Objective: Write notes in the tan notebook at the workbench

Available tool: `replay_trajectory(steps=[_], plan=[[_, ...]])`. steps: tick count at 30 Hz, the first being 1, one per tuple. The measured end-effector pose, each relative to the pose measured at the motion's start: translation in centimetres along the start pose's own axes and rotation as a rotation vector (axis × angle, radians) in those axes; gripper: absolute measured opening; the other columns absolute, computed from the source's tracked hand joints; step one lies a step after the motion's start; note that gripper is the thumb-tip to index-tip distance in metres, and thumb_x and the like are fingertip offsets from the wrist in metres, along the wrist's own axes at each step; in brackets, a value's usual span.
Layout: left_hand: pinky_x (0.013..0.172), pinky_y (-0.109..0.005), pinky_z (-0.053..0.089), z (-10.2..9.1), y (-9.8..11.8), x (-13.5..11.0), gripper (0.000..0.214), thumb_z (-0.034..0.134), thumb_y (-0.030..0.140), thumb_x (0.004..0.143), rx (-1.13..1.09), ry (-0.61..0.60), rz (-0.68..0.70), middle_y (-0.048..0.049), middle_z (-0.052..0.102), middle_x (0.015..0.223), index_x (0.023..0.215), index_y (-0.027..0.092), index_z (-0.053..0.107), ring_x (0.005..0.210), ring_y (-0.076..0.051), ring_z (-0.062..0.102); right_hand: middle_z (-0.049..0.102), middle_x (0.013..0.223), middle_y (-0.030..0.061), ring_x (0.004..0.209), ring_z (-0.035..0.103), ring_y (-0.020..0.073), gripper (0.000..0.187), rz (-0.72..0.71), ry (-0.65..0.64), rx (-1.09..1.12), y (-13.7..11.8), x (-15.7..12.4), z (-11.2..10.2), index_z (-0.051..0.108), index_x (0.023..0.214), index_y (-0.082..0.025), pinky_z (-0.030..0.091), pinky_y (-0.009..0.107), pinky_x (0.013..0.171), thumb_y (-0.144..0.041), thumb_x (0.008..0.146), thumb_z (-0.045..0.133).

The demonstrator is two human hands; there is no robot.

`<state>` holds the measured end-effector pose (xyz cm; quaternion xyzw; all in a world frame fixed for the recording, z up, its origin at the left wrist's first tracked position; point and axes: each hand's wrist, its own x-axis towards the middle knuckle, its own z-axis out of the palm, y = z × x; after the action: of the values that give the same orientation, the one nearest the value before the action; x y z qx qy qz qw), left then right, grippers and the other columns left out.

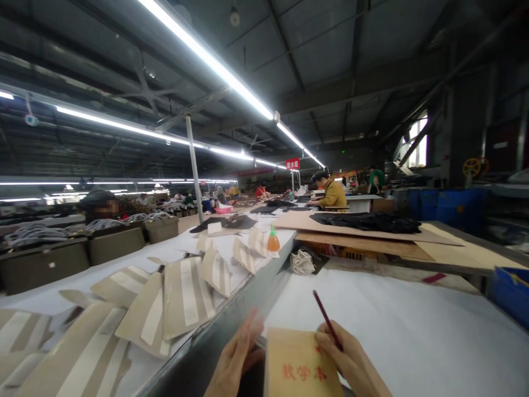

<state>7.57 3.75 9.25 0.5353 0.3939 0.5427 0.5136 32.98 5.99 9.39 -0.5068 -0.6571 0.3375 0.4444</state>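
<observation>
Brown notebook (300, 364) lay at tabletop (392, 325) near edge | right hand (351, 361) grip pinched red pencil (326, 318) over it | left hand (235, 358) fingers loosely spread at its left side | orange bottle (273, 240), striped fabric pieces (182, 298) beyond.

Between our fingers (248, 331) lies the notebook (301, 364) on the desk (413, 331); the pencil (326, 318) rises rightward, striped pieces (185, 298) leftward.

Brown notebook (300, 364), bottom centre of frame: three red Chinese characters on its cover, reads roughly 数学本. Red hanging sign (292, 164), centre of frame under the light strip: white Chinese characters, too small to read reliably.
</observation>
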Motion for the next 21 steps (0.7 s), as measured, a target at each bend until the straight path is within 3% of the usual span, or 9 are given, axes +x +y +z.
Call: replay_trajectory(steps=[1, 3, 5, 8, 12, 14, 17, 19, 21], plan=[[0.113, -0.043, 0.041, 0.7, 0.8, -0.7, 0.079, 0.034, 0.071, 0.089, -0.042, -0.039, -0.031, -0.0055, 0.038, 0.153, 0.154, 0.027, 0.022, 0.138, -0.026, 0.041, 0.039, 0.068, -0.0015, 0.065, 0.036, 0.0132, 0.055, 0.002, -0.019, 0.008, -0.3, 0.2, 0.5, 0.051, 0.078, -0.016, 0.030, 0.028, 0.060, -0.071, 0.081, 0.044], [0.120, -0.040, 0.028, 1.7, 1.7, -1.5, 0.082, 0.046, 0.069, 0.087, 0.034, -0.030, -0.026, -0.0007, 0.023, 0.160, 0.154, 0.029, 0.023, 0.147, -0.026, 0.025, 0.040, 0.069, -0.0011, 0.065, 0.035, 0.0130, 0.051, 0.011, -0.039, 0.023, -0.8, 0.3, 1.3, 0.050, 0.077, -0.016, 0.029, 0.028, 0.059, -0.067, 0.082, 0.046], [0.122, -0.037, 0.024, 1.9, 1.6, -1.3, 0.080, 0.054, 0.064, 0.085, 0.111, -0.105, -0.014, -0.0006, 0.022, 0.160, 0.152, 0.027, 0.031, 0.148, -0.026, 0.020, 0.040, 0.069, -0.0011, 0.064, 0.035, 0.0122, 0.047, 0.030, -0.044, 0.043, -1.1, 0.4, 1.9, 0.049, 0.077, -0.016, 0.027, 0.027, 0.056, -0.063, 0.083, 0.047], [0.108, -0.035, 0.041, 1.7, 0.2, -0.1, 0.066, 0.059, 0.059, 0.085, 0.083, -0.210, -0.081, -0.0086, 0.047, 0.147, 0.137, 0.018, 0.053, 0.130, -0.027, 0.048, 0.039, 0.067, -0.0019, 0.057, 0.032, 0.0101, 0.050, 0.059, -0.040, 0.089, -1.0, 0.6, 2.3, 0.055, 0.086, -0.013, 0.024, 0.026, 0.050, -0.061, 0.088, 0.042], [0.079, -0.032, 0.052, 0.9, -0.8, 0.9, 0.068, 0.071, 0.050, 0.078, -0.242, -0.033, -0.242, -0.0121, 0.068, 0.116, 0.131, 0.013, 0.052, 0.090, -0.022, 0.067, 0.057, 0.089, 0.0064, 0.052, 0.028, 0.0074, 0.063, -0.015, 0.024, 0.106, -0.2, 0.2, 1.1, 0.056, 0.127, -0.014, 0.022, 0.025, 0.047, -0.062, 0.091, 0.036], [0.072, -0.031, 0.053, 0.3, -0.4, 0.9, 0.076, 0.078, 0.046, 0.072, -0.352, 0.028, -0.282, -0.0131, 0.072, 0.102, 0.132, 0.011, 0.048, 0.080, -0.021, 0.068, 0.057, 0.097, 0.0073, 0.056, 0.035, 0.0075, 0.049, -0.129, -0.005, 0.085, 0.0, -0.8, -0.1, 0.069, 0.113, -0.021, 0.027, 0.026, 0.051, -0.058, 0.087, 0.049], [0.071, -0.028, 0.053, -0.6, 0.5, 0.8, 0.079, 0.083, 0.043, 0.065, -0.369, 0.132, -0.275, -0.0145, 0.073, 0.099, 0.128, 0.008, 0.052, 0.078, -0.020, 0.069, 0.052, 0.085, 0.0027, 0.060, 0.044, 0.0080, 0.022, -0.343, -0.156, -0.052, -0.1, -2.8, -1.4, 0.076, 0.098, -0.031, 0.033, 0.023, 0.054, -0.030, 0.085, 0.059], [0.070, -0.028, 0.053, -1.0, 0.7, 0.8, 0.078, 0.083, 0.042, 0.064, -0.374, 0.170, -0.261, -0.0153, 0.073, 0.101, 0.126, 0.007, 0.053, 0.080, -0.021, 0.069, 0.052, 0.084, 0.0019, 0.063, 0.050, 0.0088, 0.044, -0.430, -0.256, -0.183, -0.3, -4.0, -1.6, 0.071, 0.113, -0.038, 0.038, 0.022, 0.055, -0.011, 0.083, 0.054], [0.070, -0.028, 0.053, -1.2, 0.3, 0.9, 0.072, 0.081, 0.042, 0.067, -0.370, 0.166, -0.253, -0.0144, 0.072, 0.103, 0.125, 0.008, 0.055, 0.080, -0.020, 0.069, 0.054, 0.085, 0.0025, 0.069, 0.055, 0.0112, 0.056, -0.476, -0.313, -0.252, -0.5, -4.7, -1.5, 0.065, 0.124, -0.039, 0.042, 0.022, 0.059, -0.006, 0.081, 0.053]])
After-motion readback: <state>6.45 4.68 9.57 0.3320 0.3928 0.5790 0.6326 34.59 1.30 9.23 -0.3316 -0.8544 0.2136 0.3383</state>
